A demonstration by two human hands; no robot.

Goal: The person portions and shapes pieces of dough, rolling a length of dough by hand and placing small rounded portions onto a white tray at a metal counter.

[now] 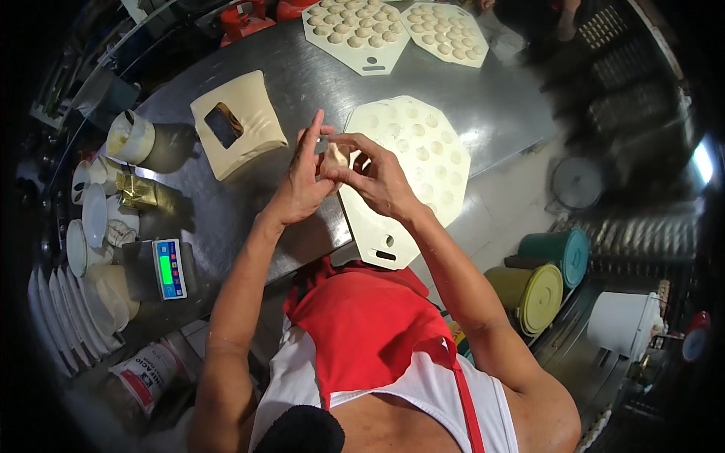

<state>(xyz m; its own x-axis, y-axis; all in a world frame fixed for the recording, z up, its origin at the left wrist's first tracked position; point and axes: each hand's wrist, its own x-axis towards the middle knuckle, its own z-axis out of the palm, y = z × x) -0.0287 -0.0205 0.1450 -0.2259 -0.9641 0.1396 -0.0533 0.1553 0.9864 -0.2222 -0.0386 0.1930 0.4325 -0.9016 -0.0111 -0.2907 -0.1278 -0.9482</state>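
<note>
A small piece of pale dough is held up between my two hands, over the left edge of an octagonal white board. My left hand supports it from the left, with the index finger pointing up and the thumb against the dough. From the right, my right hand pinches it between thumb and fingers. Something small and grey shows by the left fingers, too small to name. Rows of pale round shapes cover the board, whose handle slot faces me. To the left lies a thick dough slab with a rectangular opening in it.
Two more octagonal boards with dough balls stand at the far side of the steel table. On the left are a digital scale, a white tub and a gold packet. Lidded buckets stand at the right.
</note>
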